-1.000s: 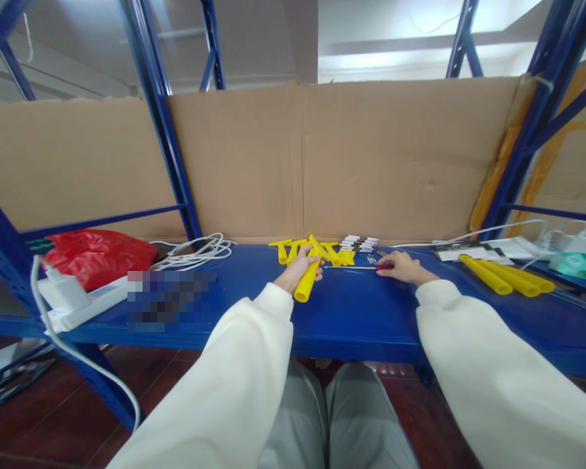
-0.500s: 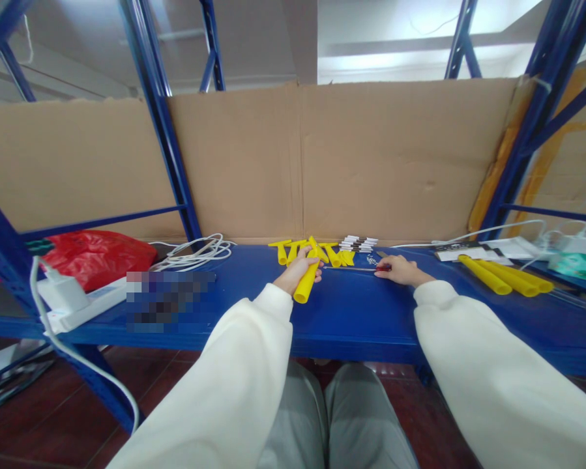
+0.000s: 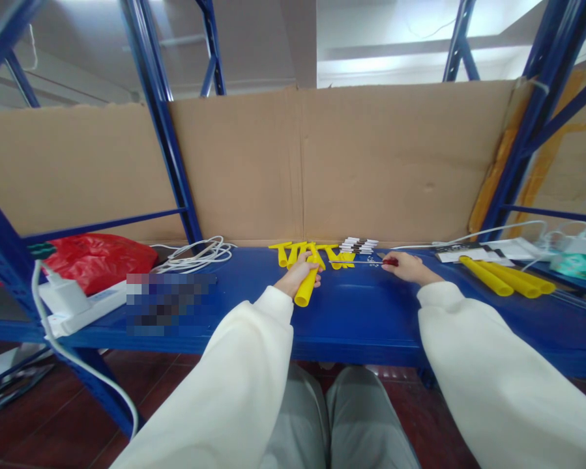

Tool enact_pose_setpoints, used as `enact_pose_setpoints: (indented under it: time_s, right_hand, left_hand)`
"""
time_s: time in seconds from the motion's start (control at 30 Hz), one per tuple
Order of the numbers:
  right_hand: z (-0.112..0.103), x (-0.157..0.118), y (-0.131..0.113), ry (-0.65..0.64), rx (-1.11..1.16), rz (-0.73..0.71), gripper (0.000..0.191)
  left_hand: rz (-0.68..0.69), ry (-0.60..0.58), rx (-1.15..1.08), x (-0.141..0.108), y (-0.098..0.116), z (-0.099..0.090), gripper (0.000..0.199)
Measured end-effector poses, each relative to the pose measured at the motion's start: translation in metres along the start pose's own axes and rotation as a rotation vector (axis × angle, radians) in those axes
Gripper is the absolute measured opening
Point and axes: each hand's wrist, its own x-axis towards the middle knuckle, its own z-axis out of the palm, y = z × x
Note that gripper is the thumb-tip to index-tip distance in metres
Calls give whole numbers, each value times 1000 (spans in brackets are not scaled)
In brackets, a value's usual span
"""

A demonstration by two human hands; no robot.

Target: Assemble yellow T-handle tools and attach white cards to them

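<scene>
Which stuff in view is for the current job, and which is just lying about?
Job, in use or likely:
- yellow tube, in left hand
- red-handled screwdriver, in right hand
- yellow T-shaped pieces
- loose yellow tubes, probably

Likely just lying about:
- red bag
- coiled white cable
- power strip

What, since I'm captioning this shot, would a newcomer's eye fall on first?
Probably the bright yellow tube in the left hand, over the middle of the blue shelf, with the right hand holding a red-handled tool whose thin shaft points toward it. Next, perhaps the crumpled red bag at the picture's left and the three yellow tubes lying together at its right.
</scene>
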Motion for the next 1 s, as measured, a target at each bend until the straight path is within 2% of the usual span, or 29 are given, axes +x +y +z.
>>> enact_pose_setpoints:
  time_s: [0.27, 0.63, 1.0]
  right_hand:
    - [2, 0, -7, 90, 124, -47, 18]
    - [-1, -2, -12, 85, 149, -48, 17]
    - [-1, -2, -12, 78, 141, -43, 19]
  left_hand:
    - [-7, -8, 61, -3, -1, 3, 60]
    - [-15, -38, 99, -14, 3, 9, 61]
    - [1, -52, 110, -8, -1, 5, 61]
